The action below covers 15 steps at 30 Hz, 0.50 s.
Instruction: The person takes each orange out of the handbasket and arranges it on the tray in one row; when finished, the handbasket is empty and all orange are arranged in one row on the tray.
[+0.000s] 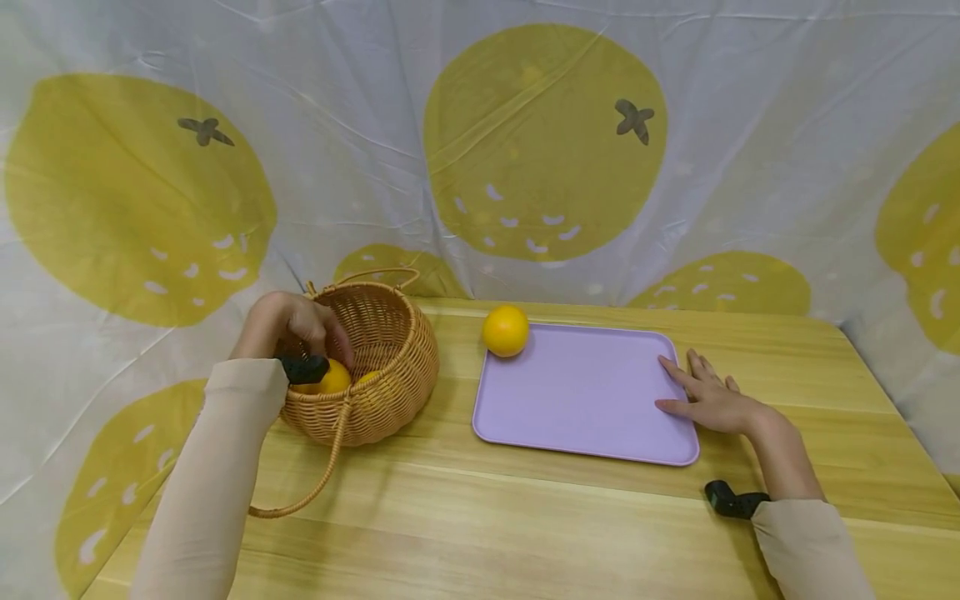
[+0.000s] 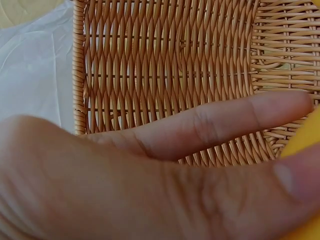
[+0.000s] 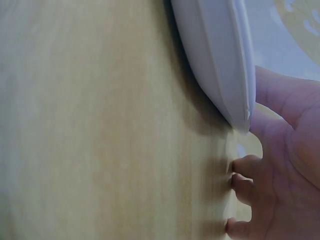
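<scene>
My left hand [image 1: 303,329] reaches down over the left rim of a wicker basket [image 1: 408,392]. An orange [image 1: 335,379] lies in the basket under it. In the left wrist view the thumb [image 2: 295,180] lies against the yellow-orange fruit [image 2: 300,140] and the index finger [image 2: 210,122] stretches toward it; the other fingers are hidden. My right hand [image 1: 712,396] rests with spread fingers at the right edge of a lilac tray [image 1: 585,400]. Its thumb and index finger lie over the rim, the other fingertips beyond it, by the table.
Another orange [image 1: 506,331] sits at the tray's far left corner. Further yellow fruit [image 1: 369,377] shows inside the basket. One basket handle [image 1: 330,467] hangs down toward the table's front. A fruit-printed curtain [image 1: 360,100] hangs behind the wooden table [image 1: 525,525].
</scene>
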Each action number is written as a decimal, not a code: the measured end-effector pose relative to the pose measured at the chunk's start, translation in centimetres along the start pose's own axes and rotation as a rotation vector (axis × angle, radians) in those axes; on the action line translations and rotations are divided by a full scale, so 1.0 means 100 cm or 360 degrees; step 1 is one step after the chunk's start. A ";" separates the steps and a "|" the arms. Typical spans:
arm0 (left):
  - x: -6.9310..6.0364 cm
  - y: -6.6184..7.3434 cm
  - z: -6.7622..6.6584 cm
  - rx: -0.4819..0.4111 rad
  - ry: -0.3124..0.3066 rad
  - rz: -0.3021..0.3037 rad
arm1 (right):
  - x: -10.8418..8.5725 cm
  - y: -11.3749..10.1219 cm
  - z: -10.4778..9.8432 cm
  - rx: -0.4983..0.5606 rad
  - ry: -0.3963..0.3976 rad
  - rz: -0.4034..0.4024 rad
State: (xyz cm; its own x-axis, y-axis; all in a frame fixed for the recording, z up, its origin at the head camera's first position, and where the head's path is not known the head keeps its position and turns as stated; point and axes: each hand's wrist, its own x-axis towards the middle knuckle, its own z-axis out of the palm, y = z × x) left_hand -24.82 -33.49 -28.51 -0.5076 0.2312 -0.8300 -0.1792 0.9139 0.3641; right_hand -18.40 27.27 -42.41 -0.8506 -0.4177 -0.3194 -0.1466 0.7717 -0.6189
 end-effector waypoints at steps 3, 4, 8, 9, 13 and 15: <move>0.002 0.000 -0.001 0.0046 -0.0034 0.0065 | 0.000 0.000 0.000 0.0006 -0.0001 -0.0005; 0.003 0.000 -0.002 0.0064 -0.0052 0.0088 | 0.000 0.000 0.000 0.0010 -0.0001 -0.0006; 0.005 -0.001 -0.001 0.0047 -0.0076 0.0096 | 0.000 0.001 0.000 0.0018 -0.0001 -0.0011; 0.006 -0.001 -0.001 0.0057 -0.0081 0.0095 | 0.000 0.001 0.000 0.0018 -0.0001 -0.0011; 0.007 -0.003 -0.001 0.0115 -0.0116 0.0119 | 0.000 0.000 0.000 0.0019 -0.0004 -0.0009; 0.007 -0.004 -0.001 0.0134 -0.0132 0.0135 | 0.000 0.000 0.000 0.0022 -0.0004 -0.0009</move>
State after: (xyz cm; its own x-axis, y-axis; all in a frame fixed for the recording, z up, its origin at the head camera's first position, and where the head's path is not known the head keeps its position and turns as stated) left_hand -25.20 -33.69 -29.23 -0.4459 0.3324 -0.8311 -0.0655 0.9139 0.4007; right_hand -18.36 27.29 -42.42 -0.8487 -0.4230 -0.3175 -0.1442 0.7626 -0.6306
